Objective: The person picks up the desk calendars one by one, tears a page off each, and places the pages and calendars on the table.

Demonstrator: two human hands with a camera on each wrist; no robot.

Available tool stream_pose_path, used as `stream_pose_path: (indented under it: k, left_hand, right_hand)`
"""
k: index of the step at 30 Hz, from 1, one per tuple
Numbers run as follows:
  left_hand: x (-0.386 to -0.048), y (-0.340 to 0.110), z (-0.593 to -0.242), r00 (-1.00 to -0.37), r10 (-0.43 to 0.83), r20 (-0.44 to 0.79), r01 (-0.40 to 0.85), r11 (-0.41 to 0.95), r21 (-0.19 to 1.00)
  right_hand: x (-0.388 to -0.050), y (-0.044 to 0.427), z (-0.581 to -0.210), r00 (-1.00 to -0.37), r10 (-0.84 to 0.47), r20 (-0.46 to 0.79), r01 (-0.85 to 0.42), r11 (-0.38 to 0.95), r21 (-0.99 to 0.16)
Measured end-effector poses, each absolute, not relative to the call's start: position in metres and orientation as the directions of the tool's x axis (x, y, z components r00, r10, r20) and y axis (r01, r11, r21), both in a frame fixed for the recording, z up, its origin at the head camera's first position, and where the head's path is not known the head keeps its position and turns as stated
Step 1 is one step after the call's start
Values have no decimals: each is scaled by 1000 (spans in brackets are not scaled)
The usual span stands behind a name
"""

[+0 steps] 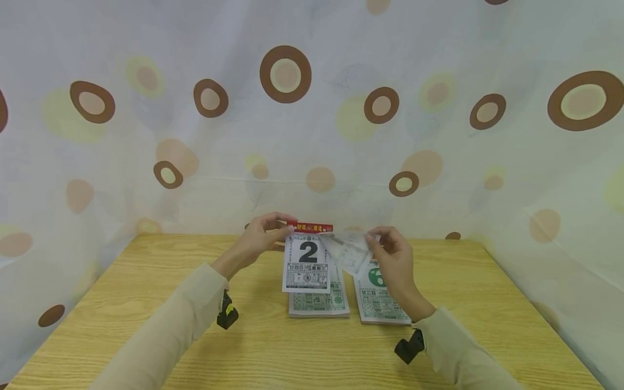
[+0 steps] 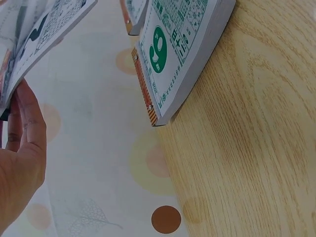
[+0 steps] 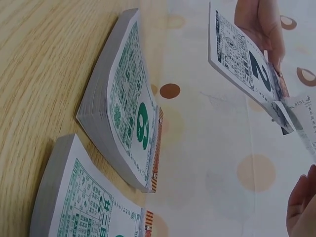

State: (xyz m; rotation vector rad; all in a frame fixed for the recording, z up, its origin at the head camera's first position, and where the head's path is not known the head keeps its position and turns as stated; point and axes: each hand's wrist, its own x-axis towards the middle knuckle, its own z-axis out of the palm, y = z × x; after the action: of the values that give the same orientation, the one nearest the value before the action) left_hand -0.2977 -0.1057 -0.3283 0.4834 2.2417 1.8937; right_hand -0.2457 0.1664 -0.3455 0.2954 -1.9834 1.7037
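My left hand (image 1: 258, 236) grips the red-topped end of a calendar pad (image 1: 308, 276) showing a black 2, held above the table. In my right hand (image 1: 397, 265) a thin translucent sheet (image 1: 348, 252) is pinched; its other end meets the pad's red header (image 1: 314, 228). The right wrist view shows that sheet (image 3: 303, 116) joining the pad (image 3: 237, 57) near its header, with the right hand (image 3: 303, 207) at the edge. In the left wrist view the left hand (image 2: 24, 143) supports the pad (image 2: 49, 37) from beneath.
Two thick calendar pads with green print lie side by side on the wooden table (image 1: 258, 346): one (image 1: 319, 306) beneath the held pad, the other (image 1: 382, 306) partly behind my right hand. A patterned sheet (image 1: 287, 200) hangs behind the table.
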Motion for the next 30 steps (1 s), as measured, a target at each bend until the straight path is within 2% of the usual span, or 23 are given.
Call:
stream_pose_path:
  k: [8,23,30]
  left_hand:
    - [-298,-105,-327,-938,336,88,140,135,981]
    - [-297,-104,-325,-937,339,89,132,108,985]
    - [-298,-103,-327,-940,332,82,124,107,986]
  right_hand:
    - [-249,166,-348,-880,205,428,-404,147,-903]
    - [-248,163,-347,-900,242,363,-359,65,-931]
    - [-247,163,-347,-909,251,334,-322,91,-943]
